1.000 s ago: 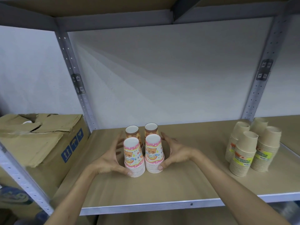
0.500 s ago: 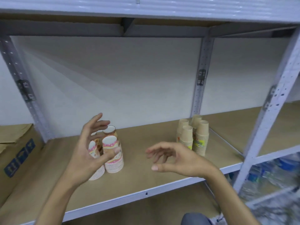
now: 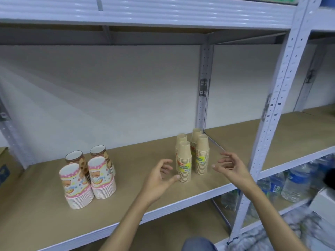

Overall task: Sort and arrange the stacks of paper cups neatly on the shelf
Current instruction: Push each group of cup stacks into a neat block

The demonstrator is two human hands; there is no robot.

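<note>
Gone from the printed cup stacks (image 3: pixel 88 175) since a second ago, when both palms pressed them together; now swung over to the plain brown stacks (image 3: pixel 193 156), one on each side. Left hand (image 3: pixel 159 175) just beside the nearest brown stack, thumb tip close to or touching its lower rings, fingers curled and spread, grip released and holding nothing. Right hand (image 3: pixel 231 166) on the far side of the same cluster, near but apart from it, fingers likewise loose and parted, nothing grasped.

Taking the brown stacks as landmark: four of them, rims down, packed two by two toward the rear corner of the shelf (image 3: pixel 181 200), close to the perforated rear upright (image 3: pixel 204 98). Well to their left, four printed stacks in a tight square, two pink-trimmed in front and two brown-patterned behind, already squared up by the look of it. Below and to the right of the brown stacks, water bottles (image 3: pixel 293 182) on a lower level, not part of the job.

Hands probably cupped like this to bracket the cluster from both sides, so all four stacks can be nudged together without any toppling. Like kept with like, each kind in its own block. Judged to be the start of tidying the second group; printed group looks done. Tall narrow stacks likely to tip if pushed high, so low contact seems wiser.
</note>
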